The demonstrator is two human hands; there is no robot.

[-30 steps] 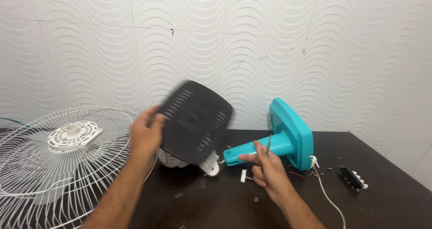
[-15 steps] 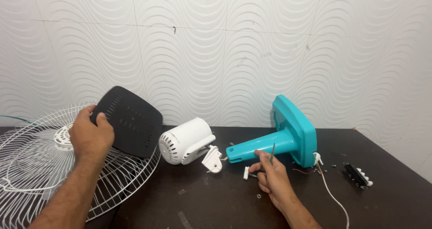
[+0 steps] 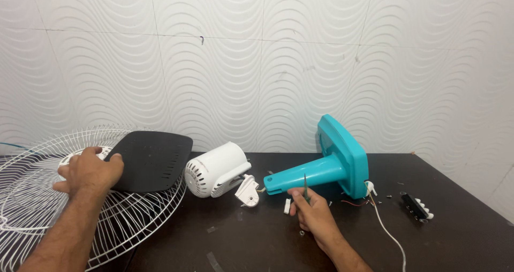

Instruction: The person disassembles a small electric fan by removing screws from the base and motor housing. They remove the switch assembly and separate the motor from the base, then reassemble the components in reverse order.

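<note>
Item: my left hand [image 3: 88, 171] has carried the black cover [image 3: 151, 159] onto the wire grille [image 3: 32, 218], fingers still gripping its edge. White motor [image 3: 214, 169] now exposed. My right hand [image 3: 313, 214] pinches, seemingly, a thin screwdriver [image 3: 305, 185].

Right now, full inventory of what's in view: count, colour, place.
fan grille: 1, white wire, left on the table
cover panel: 1, black, lying on the grille
motor housing: 1, white, table centre, on its side
fan stand: 1, teal, tipped over right of the motor
switch block: 1, black with white buttons, far right
cord: 1, white, trailing from the stand base
table: 1, dark
left hand: on the black panel's edge
right hand: holding a thin tool upright
</note>
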